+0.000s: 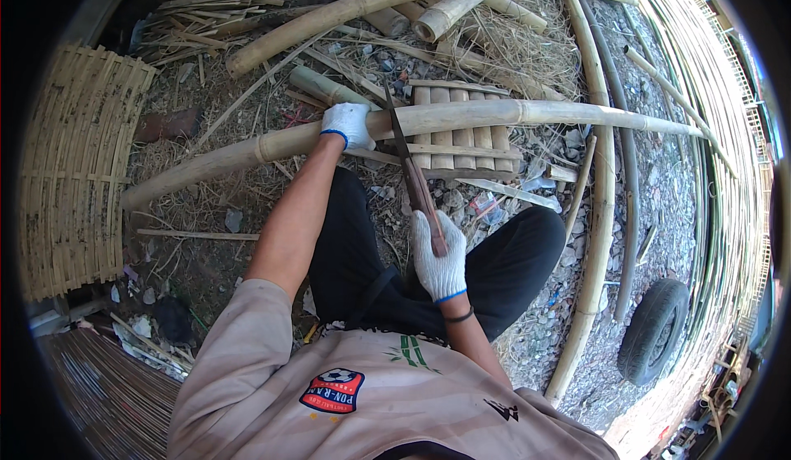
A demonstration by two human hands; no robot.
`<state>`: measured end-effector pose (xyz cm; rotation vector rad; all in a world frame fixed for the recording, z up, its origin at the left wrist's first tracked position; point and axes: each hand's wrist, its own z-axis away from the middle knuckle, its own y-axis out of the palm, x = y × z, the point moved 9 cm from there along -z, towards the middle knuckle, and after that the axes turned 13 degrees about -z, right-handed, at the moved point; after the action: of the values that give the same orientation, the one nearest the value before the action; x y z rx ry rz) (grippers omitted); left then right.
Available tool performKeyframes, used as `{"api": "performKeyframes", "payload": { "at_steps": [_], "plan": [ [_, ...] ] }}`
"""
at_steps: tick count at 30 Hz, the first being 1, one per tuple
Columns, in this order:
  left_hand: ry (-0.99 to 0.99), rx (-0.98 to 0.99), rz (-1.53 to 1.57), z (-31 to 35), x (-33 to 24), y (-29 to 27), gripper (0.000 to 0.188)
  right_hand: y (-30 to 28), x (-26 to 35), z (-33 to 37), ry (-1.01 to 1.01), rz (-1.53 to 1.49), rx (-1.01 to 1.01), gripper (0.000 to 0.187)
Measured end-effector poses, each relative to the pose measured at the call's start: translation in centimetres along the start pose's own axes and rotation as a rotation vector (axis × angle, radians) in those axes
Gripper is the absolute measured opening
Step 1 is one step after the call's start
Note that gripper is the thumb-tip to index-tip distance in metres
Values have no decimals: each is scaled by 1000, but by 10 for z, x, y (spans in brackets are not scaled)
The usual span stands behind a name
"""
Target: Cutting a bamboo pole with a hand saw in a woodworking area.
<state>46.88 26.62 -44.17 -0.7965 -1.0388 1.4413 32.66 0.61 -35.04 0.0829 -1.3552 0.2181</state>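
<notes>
A long pale bamboo pole [474, 115] runs across in front of me, from the left side to the far right. My left hand [348, 124], in a white knitted glove with a blue cuff, is closed over the pole left of its middle. My right hand [439, 255], gloved the same way, grips the wooden handle of a hand saw [399, 136]. The saw's dark, narrow blade lies across the pole just right of my left hand, its tip pointing away from me. Beneath the pole sits a low slatted bamboo stand [463, 163]. Any cut under the blade is too small to make out.
Thick bamboo poles [354, 16] and split strips lie piled at the far side. Another pole [595, 270] runs lengthwise on my right, near a tyre [653, 331]. A woven bamboo panel [74, 176] stands at left. Long thin strips [717, 171] line the right edge.
</notes>
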Motion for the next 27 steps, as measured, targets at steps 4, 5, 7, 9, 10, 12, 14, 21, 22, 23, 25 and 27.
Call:
{"api": "performKeyframes", "payload": {
  "at_steps": [4,5,7,9,10,12,14,21,22,23,25,27],
  "plan": [
    [12,-79,-6,-1,2,-6,65,1,15,8,-130,7,1,25],
    [21,-71,-4,-3,-6,-9,64,14,0,-32,-175,-20,-44,30],
    [56,-62,11,-17,-31,-7,61,29,1,-110,-297,41,-87,38],
    [51,-53,4,-13,-18,-6,60,39,5,-112,-257,50,-49,35],
    [67,-40,0,-9,-14,-4,60,36,1,-96,-214,50,-19,34],
    [43,-3,-15,-5,0,-10,64,13,-2,-28,-107,46,31,32],
    [45,36,-26,-3,-2,-6,67,-16,6,34,-76,70,19,30],
    [75,-13,-26,-20,-24,-6,64,29,-3,-100,-312,99,-91,35],
    [77,25,-48,-22,-19,-2,63,31,-1,-98,-309,89,-84,35],
    [60,17,-28,-15,-8,2,65,30,4,-66,-213,62,-58,33],
    [50,-24,-20,-11,8,-3,62,8,12,9,-115,39,-17,27],
    [66,-50,-12,-9,2,-3,60,-4,6,29,-83,47,-8,24]
  ]
}}
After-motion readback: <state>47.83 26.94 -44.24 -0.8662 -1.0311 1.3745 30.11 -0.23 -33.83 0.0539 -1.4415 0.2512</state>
